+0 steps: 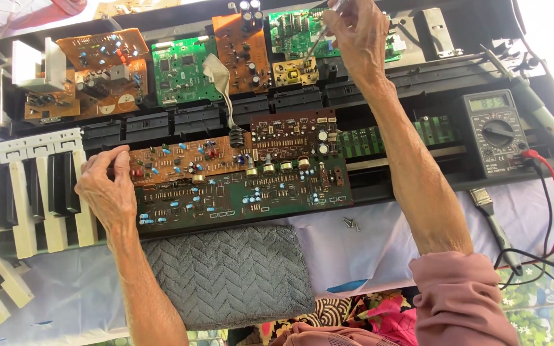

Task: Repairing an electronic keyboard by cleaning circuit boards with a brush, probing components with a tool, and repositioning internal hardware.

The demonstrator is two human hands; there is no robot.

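I am working over an opened electronic keyboard, its chassis [379,96] lying across a pale cloth with circuit boards bared. My left hand [107,192] is resting on the left end of the large brown-and-green circuit board [238,182], fingers curled together with the fingertips pressing on its near-left corner; nothing is gripped in it that I can see. My right hand [357,35] is reaching to the far side, fingers pinched shut around a thin metal tool [317,43] whose tip is touching the area between the small yellow board [295,72] and the far green board [296,31]. The tool's handle is hidden inside my fist and cut off at the top edge, so I cannot tell what kind of tool it is. A grey towel [232,275] is lying near me under the big board's edge. A few loose screws [350,223] are sitting on the cloth just right of it. To the right, a dark multimeter [496,133] with red and black leads is resting on the chassis; its far probe is partly out of view. Detached piano keys [30,198] are lying at the left, some cut off by the frame's edge.
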